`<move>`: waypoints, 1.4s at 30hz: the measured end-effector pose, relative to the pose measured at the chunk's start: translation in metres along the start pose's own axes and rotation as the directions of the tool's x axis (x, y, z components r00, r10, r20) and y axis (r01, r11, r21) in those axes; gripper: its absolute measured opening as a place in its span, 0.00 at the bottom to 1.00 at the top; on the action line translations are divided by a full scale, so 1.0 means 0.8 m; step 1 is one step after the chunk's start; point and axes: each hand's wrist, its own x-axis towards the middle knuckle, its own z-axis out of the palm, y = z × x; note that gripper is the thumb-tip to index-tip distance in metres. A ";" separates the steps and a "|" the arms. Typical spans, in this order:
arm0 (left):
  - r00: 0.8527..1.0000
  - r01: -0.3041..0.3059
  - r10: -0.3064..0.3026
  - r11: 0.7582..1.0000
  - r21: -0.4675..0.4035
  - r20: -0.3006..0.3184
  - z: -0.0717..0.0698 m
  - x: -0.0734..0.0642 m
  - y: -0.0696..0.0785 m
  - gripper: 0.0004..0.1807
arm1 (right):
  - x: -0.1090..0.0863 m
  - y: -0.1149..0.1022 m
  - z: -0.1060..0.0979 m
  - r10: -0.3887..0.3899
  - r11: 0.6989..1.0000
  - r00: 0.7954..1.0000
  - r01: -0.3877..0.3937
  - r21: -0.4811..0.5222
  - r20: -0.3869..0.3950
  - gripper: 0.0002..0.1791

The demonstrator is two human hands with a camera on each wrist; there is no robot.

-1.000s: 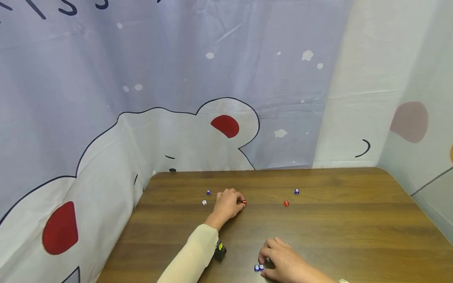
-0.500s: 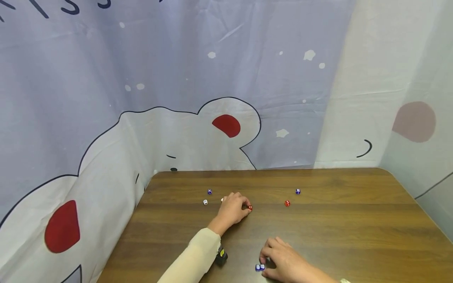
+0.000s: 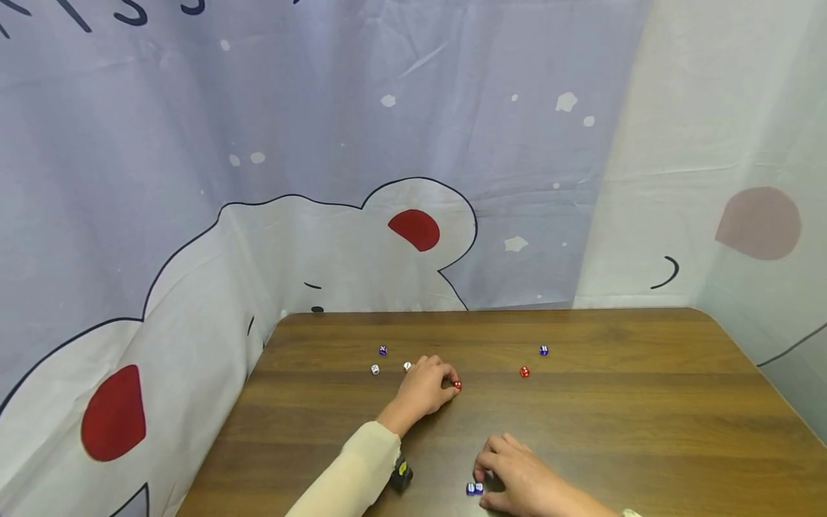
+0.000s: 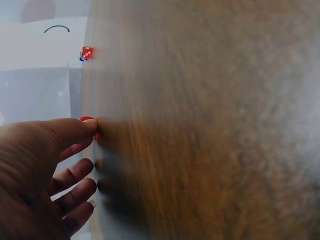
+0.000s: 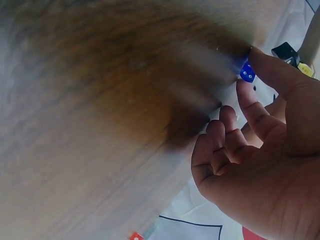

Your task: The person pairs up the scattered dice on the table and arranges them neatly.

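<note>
My left hand (image 3: 423, 390) pinches a red die (image 3: 457, 385) between thumb and forefinger, down at the tabletop. In the left wrist view the thumb (image 4: 75, 131) covers most of that die, and the other fingers hang loosely curled. Nearer the front, my right hand (image 3: 520, 477) has thumb and forefinger on either side of the right one of two blue dice (image 3: 474, 489) that sit side by side. In the right wrist view a blue die (image 5: 247, 71) shows between those two fingertips. A white die (image 3: 407, 366) lies just behind the left hand, partly hidden.
On the wooden table (image 3: 620, 416), another white die (image 3: 375, 370) and a blue die (image 3: 382, 350) lie left of the left hand. Farther right are a red die (image 3: 525, 372) and a blue die (image 3: 543, 350). A printed curtain (image 3: 517, 158) hangs behind the table.
My left hand has drawn the red die slightly right and towards the front, uncovering the white die behind it. The right hand and its two blue dice stay in place.
</note>
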 end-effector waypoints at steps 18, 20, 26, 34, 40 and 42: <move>0.999 -0.029 0.029 0.999 -0.017 0.028 -0.001 -0.017 0.004 0.05 | -0.007 0.004 -0.011 0.007 1.000 1.000 -0.007 -0.020 0.014 0.15; 0.999 -0.023 0.024 1.000 -0.018 0.038 -0.001 -0.019 0.005 0.06 | -0.008 0.005 -0.013 0.009 1.000 1.000 -0.008 -0.022 0.011 0.15; 0.999 -0.022 0.023 0.999 -0.023 0.048 -0.001 -0.024 0.007 0.06 | -0.007 0.009 -0.020 0.020 1.000 1.000 -0.020 -0.003 -0.010 0.16; 0.998 -0.046 0.047 0.999 -0.023 0.046 0.000 -0.031 0.009 0.07 | -0.006 0.016 -0.024 -0.014 1.000 0.996 0.012 -0.024 -0.087 0.14; 0.997 -0.073 0.073 0.997 -0.015 0.031 0.001 -0.037 0.010 0.07 | -0.005 0.023 -0.031 0.011 1.000 0.996 -0.013 -0.015 -0.088 0.14; 0.997 -0.074 0.075 0.997 -0.017 0.030 0.001 -0.039 0.011 0.07 | -0.003 0.027 -0.034 0.023 0.999 0.995 -0.025 -0.021 -0.101 0.14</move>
